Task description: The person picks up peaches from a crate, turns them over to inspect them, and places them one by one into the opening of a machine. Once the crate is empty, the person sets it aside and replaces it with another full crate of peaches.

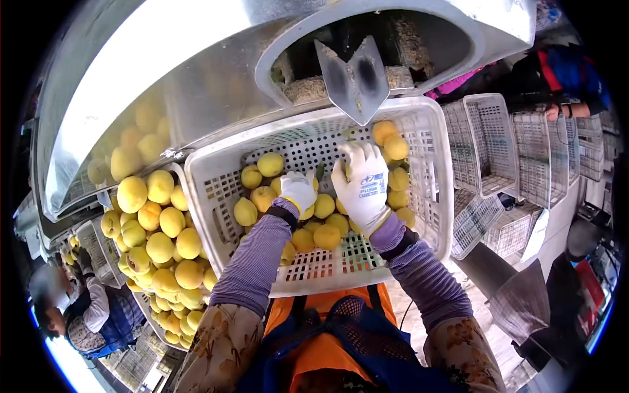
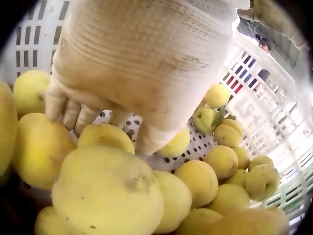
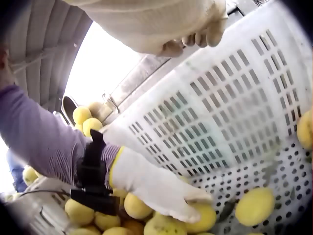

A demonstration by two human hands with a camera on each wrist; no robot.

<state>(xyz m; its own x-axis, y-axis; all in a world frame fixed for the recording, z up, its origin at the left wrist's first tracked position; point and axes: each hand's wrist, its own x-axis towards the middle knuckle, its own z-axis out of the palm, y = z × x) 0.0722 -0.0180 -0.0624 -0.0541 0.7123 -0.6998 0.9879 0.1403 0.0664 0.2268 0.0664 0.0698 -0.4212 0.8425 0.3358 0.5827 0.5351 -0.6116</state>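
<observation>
Both hands wear white gloves above a white perforated crate with yellow fruit. My left hand is low among the fruit left of centre. Its fingers and thumb reach down behind a yellow fruit in the left wrist view; contact at the fingertips is partly hidden. From the right wrist view, that left hand lies against a fruit, fingers extended. Further right, my right hand is held above the crate floor, fingers loosely bent, no fruit visible in it.
A metal chute overhangs the crate's far side. Another crate heaped with yellow fruit stands at left. Stacked crates are at right. One person is at far left; another's arm reaches over crates at upper right.
</observation>
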